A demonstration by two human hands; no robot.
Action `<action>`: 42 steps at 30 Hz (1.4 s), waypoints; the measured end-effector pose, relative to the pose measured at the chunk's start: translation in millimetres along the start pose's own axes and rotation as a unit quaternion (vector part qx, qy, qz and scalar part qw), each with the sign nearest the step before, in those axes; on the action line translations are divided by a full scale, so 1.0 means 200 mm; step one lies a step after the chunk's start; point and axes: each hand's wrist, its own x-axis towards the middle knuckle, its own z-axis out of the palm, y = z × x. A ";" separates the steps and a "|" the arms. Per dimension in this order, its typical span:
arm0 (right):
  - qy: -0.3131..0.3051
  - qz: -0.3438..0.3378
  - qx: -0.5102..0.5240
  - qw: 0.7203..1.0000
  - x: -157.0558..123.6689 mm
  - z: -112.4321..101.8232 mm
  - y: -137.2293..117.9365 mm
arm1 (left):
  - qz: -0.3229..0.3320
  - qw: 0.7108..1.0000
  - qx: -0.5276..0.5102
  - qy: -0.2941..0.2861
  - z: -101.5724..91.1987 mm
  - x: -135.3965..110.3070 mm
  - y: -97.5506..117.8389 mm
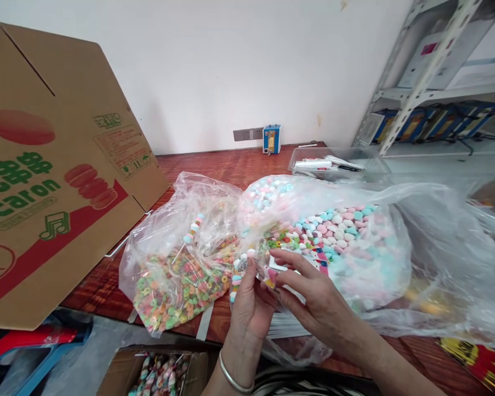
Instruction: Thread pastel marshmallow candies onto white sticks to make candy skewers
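My left hand (pixel 249 308), with a silver bangle on the wrist, is closed on a stick threaded with pastel candy beads (pixel 237 274). My right hand (pixel 309 294) pinches a small colourful packet or wrapper (pixel 274 272) right beside that stick. Both hands work at the near edge of the wooden table (pixel 231 162). Just behind them lies a big clear bag of pink, white and blue candies (pixel 346 231). To the left is a smaller clear bag of ring-shaped multicoloured candies (pixel 177 286), with another beaded stick (pixel 193 228) poking out.
A large "macaron" cardboard box (pixel 53 181) leans at the left. A clear plastic tray (pixel 334 164) sits at the back, a wall socket and blue device (pixel 271 138) behind. Metal shelving (pixel 437 82) stands right. Below the table edge is an open carton of finished candy sticks (pixel 159 374).
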 end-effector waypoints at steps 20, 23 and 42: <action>0.040 -0.034 0.060 0.997 0.25 0.11 -0.16 | 0.033 0.993 -0.111 -0.014 -0.16 -0.01 0.30; 0.013 0.040 0.111 0.993 0.41 0.17 -0.14 | 0.097 0.987 -0.122 -0.021 -0.20 -0.05 0.42; -0.102 0.381 0.414 0.820 0.81 1.05 -0.12 | 0.263 0.958 -0.106 -0.038 -0.42 -0.19 0.80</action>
